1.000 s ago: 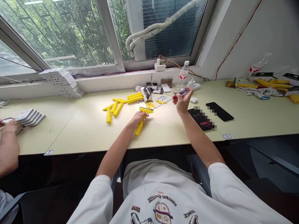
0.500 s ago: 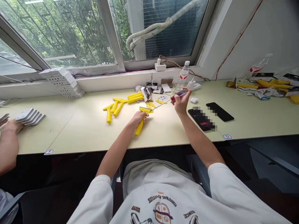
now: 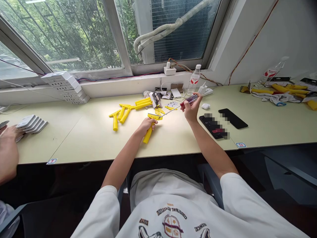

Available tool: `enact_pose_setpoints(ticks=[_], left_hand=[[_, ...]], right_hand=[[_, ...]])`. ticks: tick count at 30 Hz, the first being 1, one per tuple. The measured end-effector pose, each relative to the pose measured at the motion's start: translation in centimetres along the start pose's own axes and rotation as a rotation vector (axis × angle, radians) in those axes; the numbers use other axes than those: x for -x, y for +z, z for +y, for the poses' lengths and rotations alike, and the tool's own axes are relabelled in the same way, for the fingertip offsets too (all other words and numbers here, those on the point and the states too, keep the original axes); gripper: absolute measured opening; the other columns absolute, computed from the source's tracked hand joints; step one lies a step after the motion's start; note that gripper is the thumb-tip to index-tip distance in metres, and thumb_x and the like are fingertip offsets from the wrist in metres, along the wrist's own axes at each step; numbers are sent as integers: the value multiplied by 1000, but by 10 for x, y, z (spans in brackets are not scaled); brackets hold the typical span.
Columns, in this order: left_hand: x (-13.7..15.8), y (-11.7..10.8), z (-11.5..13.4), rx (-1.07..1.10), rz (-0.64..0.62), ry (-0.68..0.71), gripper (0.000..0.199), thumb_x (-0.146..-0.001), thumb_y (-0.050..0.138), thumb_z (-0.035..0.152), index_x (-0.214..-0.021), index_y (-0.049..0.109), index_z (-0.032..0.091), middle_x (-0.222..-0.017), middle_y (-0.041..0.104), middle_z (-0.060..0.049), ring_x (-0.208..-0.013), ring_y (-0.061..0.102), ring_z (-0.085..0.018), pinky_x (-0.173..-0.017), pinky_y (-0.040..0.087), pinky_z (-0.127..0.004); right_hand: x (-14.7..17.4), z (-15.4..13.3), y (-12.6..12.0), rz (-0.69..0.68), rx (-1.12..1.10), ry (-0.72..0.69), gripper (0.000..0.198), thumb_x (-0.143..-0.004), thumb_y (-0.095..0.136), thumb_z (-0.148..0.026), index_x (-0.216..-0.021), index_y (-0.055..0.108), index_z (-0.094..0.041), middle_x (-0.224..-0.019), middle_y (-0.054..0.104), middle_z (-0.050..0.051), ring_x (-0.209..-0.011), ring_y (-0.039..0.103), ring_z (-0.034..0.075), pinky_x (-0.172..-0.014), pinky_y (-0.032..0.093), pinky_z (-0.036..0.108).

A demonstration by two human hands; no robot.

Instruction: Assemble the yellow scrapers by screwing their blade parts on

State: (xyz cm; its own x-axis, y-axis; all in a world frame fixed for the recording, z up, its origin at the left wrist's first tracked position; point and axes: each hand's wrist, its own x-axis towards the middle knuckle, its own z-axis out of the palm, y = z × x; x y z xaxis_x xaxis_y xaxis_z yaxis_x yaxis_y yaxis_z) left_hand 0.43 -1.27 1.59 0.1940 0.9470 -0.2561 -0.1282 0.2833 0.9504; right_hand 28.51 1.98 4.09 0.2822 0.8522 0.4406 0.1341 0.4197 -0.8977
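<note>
My left hand (image 3: 146, 126) is closed round the handle of a yellow scraper (image 3: 148, 136), just above the table. The scraper's wide head points away from me, with a grey strip along its far edge. In my right hand (image 3: 191, 109) is a screwdriver (image 3: 190, 99) with a red and clear handle, gripped by the fingers. Its long thin shaft slants down to the left, and the tip meets the right side of the scraper's head. Whatever sits under the tip is too small to make out. Several more yellow scrapers (image 3: 125, 114) lie beyond my left hand.
Flat yellow pieces (image 3: 170, 108) and small packets (image 3: 155, 99) lie behind the scraper. A water bottle (image 3: 193, 81) stands by the window. Two phones (image 3: 233, 119) and a white earbud case (image 3: 205, 106) are at right. A co-worker's hand (image 3: 10, 134) is at far left beside stacked grey-white pieces (image 3: 32, 124).
My right hand and the screwdriver handle have shifted very slightly; the tip stays at the scraper's head. My left hand keeps its place. At far left, the co-worker's hand has moved a little.
</note>
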Motion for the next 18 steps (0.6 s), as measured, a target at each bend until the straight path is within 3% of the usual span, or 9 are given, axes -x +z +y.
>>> enact_pose_setpoints(ticks=[4, 8, 13, 18], left_hand=[[0, 0, 0, 20, 36, -45, 25, -88, 86, 14, -98, 63, 18, -83, 72, -4, -54, 56, -9, -53, 46, -26], [-2, -2, 0, 67, 36, -65, 23, -88, 82, 10, -98, 63, 17, -85, 73, -5, -52, 55, -9, -52, 46, -25], [-7, -8, -3, 139, -24, -67, 18, -87, 76, 9, -96, 63, 17, -89, 73, -6, -52, 53, -7, -50, 46, -24], [-14, -16, -9, 160, -75, -53, 14, -87, 75, 10, -96, 65, 15, -91, 72, -7, -52, 52, -8, -48, 46, -25]], right_hand=[[-2, 10, 2, 16, -90, -81, 69, -98, 68, -65, -150, 33, -36, -99, 69, 5, -67, 66, 23, -58, 54, 38], [-5, 20, 4, 34, -196, -206, 60, -98, 71, -57, -143, 37, -37, -100, 69, 1, -63, 61, 18, -53, 53, 33], [-7, 26, 4, 20, -265, -295, 52, -98, 73, -45, -138, 39, -38, -96, 69, -3, -63, 61, 17, -49, 55, 30], [-8, 24, 5, 15, -292, -358, 51, -98, 75, -45, -135, 40, -38, -93, 67, -5, -62, 62, 16, -46, 56, 28]])
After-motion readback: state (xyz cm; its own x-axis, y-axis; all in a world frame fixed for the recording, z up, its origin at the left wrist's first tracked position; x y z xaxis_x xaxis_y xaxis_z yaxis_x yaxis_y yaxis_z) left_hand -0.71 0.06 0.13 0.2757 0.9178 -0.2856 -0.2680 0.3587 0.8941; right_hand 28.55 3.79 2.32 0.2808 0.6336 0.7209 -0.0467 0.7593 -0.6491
